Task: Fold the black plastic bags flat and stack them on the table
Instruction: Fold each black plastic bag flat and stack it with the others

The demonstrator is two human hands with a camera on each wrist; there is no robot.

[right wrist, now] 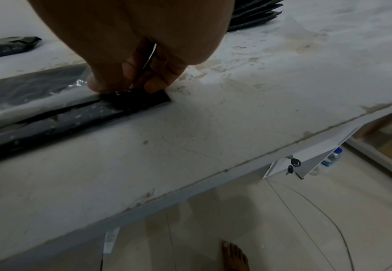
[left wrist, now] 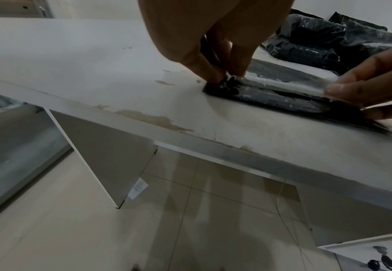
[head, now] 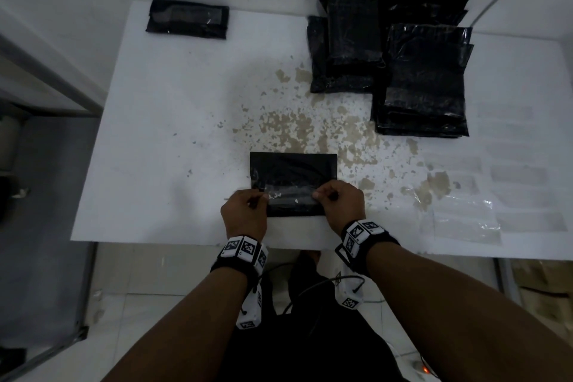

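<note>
A black plastic bag (head: 293, 169) lies flat near the table's front edge, its near end showing a shiny adhesive strip (head: 290, 192). My left hand (head: 245, 211) pinches the bag's near left corner (left wrist: 222, 82). My right hand (head: 339, 201) pinches the near right corner (right wrist: 141, 95). Both hold the near flap a little above the table. A folded black bag (head: 187, 18) lies at the far left of the table. Unfolded black bags are piled at the far right (head: 424, 80) and beside it (head: 347, 34).
The white table (head: 173, 121) has worn brown patches in its middle (head: 310, 127). Clear plastic strips (head: 459, 220) lie at the right front. Below the table are a tiled floor, a cable (right wrist: 317, 212), keys in a drawer (right wrist: 293, 165) and a bare foot (right wrist: 234, 256).
</note>
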